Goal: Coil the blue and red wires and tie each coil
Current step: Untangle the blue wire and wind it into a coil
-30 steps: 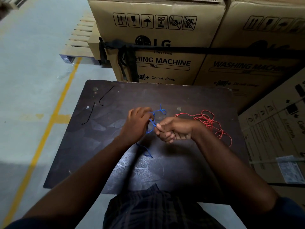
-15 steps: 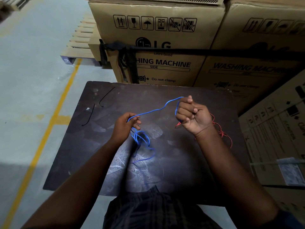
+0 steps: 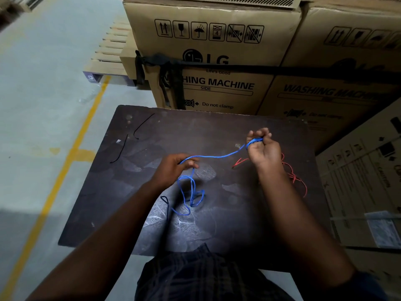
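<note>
The blue wire (image 3: 213, 157) stretches between both hands above the dark table (image 3: 217, 127). My right hand (image 3: 262, 148) is raised at the right, fingers curled, with several blue turns wrapped around them. My left hand (image 3: 173, 168) pinches the wire at the centre, and loose blue loops hang below it onto the table. The red wire (image 3: 291, 174) lies in a loose tangle at the table's right, partly hidden behind my right wrist.
Two short black ties (image 3: 143, 124) (image 3: 119, 151) lie at the table's far left. Large cardboard washing machine boxes (image 3: 217, 61) stand behind and to the right of the table. A wooden pallet (image 3: 110, 53) and a yellow floor line (image 3: 71, 148) are on the left.
My hands moved apart from a close position. The right hand swung out to the right and turned palm up, wrapping blue wire around its fingers. The left hand feeds wire from the loose loops.
</note>
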`<state>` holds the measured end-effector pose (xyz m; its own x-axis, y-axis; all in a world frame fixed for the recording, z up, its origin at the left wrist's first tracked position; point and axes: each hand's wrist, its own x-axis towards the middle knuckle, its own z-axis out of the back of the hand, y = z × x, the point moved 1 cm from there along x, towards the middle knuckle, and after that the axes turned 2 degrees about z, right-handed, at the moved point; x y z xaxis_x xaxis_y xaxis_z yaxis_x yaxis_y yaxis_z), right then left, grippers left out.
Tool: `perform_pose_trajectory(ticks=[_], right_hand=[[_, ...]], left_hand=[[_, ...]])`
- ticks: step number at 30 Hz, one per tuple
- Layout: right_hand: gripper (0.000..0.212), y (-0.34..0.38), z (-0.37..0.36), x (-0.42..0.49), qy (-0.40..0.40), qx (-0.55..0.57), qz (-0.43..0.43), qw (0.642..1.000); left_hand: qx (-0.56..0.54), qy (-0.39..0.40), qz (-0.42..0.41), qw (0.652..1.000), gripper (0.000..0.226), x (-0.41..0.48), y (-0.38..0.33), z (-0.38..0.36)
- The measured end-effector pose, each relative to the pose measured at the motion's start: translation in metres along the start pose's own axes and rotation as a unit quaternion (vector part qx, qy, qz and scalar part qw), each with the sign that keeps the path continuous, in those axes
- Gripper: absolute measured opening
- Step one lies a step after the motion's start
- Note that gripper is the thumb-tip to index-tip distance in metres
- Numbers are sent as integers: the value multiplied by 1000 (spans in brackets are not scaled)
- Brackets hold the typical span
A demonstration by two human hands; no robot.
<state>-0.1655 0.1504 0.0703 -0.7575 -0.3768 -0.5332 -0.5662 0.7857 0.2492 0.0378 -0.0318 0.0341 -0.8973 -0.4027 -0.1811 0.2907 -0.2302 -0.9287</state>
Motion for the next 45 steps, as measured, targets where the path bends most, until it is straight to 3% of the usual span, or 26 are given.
perform_pose_trajectory(ticks=[3, 6, 9, 12, 14, 18, 20, 23, 28, 33, 38, 42, 45], right_hand=[[32, -6, 1, 1, -28, -17, 44, 998], [26, -11, 6, 5, -69, -116, 107, 985], [29, -17, 16, 9, -103, -231, 160, 954], [27, -30, 29, 9, -65, -365, 181, 911], [31, -39, 38, 7, 3, -493, 186, 850], [32, -56, 49, -13, 136, -697, 153, 688], [36, -64, 55, -22, 196, -719, 92, 660], [40, -63, 57, -31, 247, -704, 6, 666], [47, -59, 46, -57, 288, -593, -175, 732], [44, -53, 12, -68, 347, -323, -332, 815], [43, -41, -21, -64, 373, -118, -325, 861], [42, -23, -43, -56, 382, -44, -261, 885], [43, 1, -60, -49, 358, -27, -186, 915]], left_hand=[[53, 61, -31, 996, 20, -5, -14, -9], [137, 87, -119, 980, 19, -9, -33, -18], [161, 125, -165, 965, 22, -12, -52, -23], [183, 120, -209, 953, 23, -10, -66, -23], [210, 91, -241, 943, 22, -4, -72, -18], [239, 44, -260, 935, 16, 11, -74, -3], [246, 26, -254, 935, 19, 17, -73, 3], [233, 3, -234, 944, 18, 21, -70, 10], [165, -28, -177, 970, 18, 25, -53, 10], [46, -62, -92, 993, 19, 27, -43, -8], [77, -29, -56, 995, 20, 31, -24, -18], [108, -19, -51, 993, 7, 27, -4, -18], [119, -34, -22, 992, 12, 14, 26, -6]])
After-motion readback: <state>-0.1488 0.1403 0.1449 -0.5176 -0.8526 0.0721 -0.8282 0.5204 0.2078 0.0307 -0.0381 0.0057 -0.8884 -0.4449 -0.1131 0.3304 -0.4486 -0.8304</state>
